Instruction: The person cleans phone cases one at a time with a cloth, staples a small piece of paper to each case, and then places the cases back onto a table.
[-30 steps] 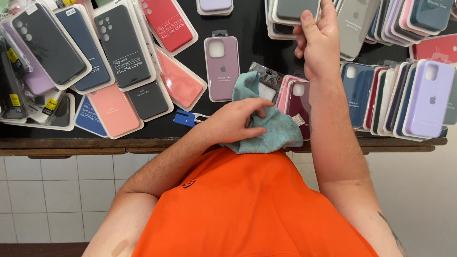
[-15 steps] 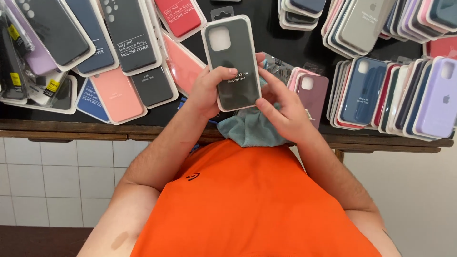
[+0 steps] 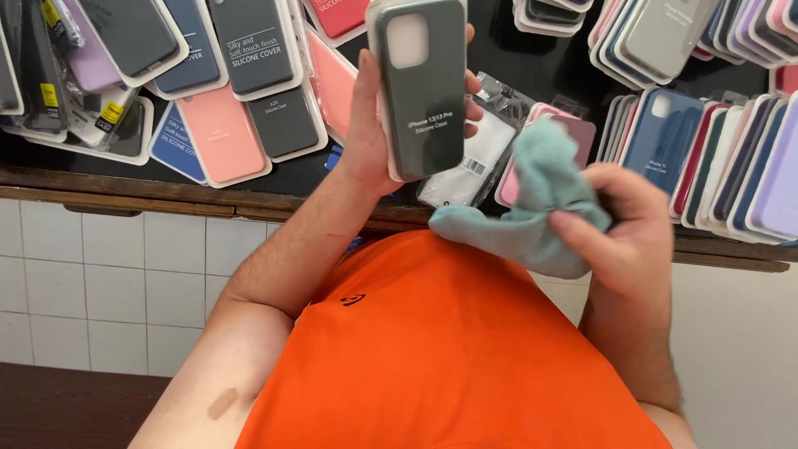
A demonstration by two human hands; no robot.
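My left hand (image 3: 370, 125) grips a dark grey-green phone case in clear packaging (image 3: 418, 87), held upright above the counter edge. To its right, my right hand (image 3: 636, 241) is closed on a bunched teal cloth (image 3: 536, 204), which hangs just beside the case without touching it. Both hands are raised over my orange shirt (image 3: 449, 357).
The dark counter (image 3: 507, 50) is covered with many packaged phone cases: pink (image 3: 223, 133), blue and dark ones at left, stacked rows of blue (image 3: 661, 129), lilac and grey ones at right. A clear plastic bag (image 3: 478, 158) lies behind the cloth. The wooden counter edge (image 3: 125, 195) runs above white tiles.
Both hands held the case over the cloth half a second ago. Now my left hand alone holds the case higher, and my right hand has picked up the teal cloth.
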